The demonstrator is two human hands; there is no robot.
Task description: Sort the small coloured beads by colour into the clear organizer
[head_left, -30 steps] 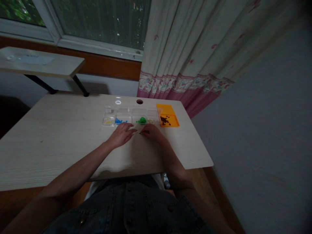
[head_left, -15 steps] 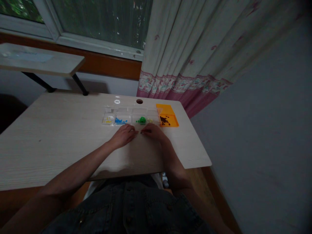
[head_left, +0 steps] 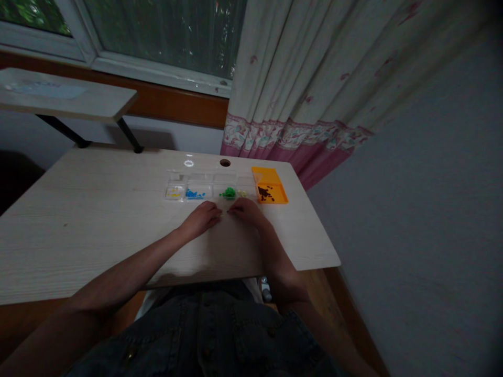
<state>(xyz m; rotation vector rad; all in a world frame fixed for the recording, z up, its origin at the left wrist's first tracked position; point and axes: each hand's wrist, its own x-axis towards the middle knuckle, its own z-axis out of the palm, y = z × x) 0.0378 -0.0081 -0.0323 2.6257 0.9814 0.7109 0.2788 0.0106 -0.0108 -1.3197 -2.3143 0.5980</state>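
Note:
Both hands meet low over the table, just in front of a row of clear plastic boxes. My left hand (head_left: pixel 203 215) is closed, its fingertips pinched at something too small to make out. A tiny pale bit shows by those fingertips. My right hand (head_left: pixel 245 210) is also closed, with a tiny dark piece at its fingertips, a short gap from the left. Beyond them lie blue pieces (head_left: pixel 192 194) and green pieces (head_left: pixel 229 193) in clear boxes. To the right, an orange box (head_left: pixel 280 195) with its lid open holds dark brown pieces (head_left: pixel 264 192).
A clear box at the left end holds yellow pieces (head_left: pixel 174 193); pale yellow pieces (head_left: pixel 242 193) lie near my right hand. Behind the boxes is a round hole (head_left: pixel 225 163) in the table (head_left: pixel 118 209). A raised shelf (head_left: pixel 94 102) stands back left; a curtain (head_left: pixel 298 104) hangs behind.
The fingertips of my hands have drawn slightly apart, the left one shifting a little to the left. The boxes and their pieces stay where they were.

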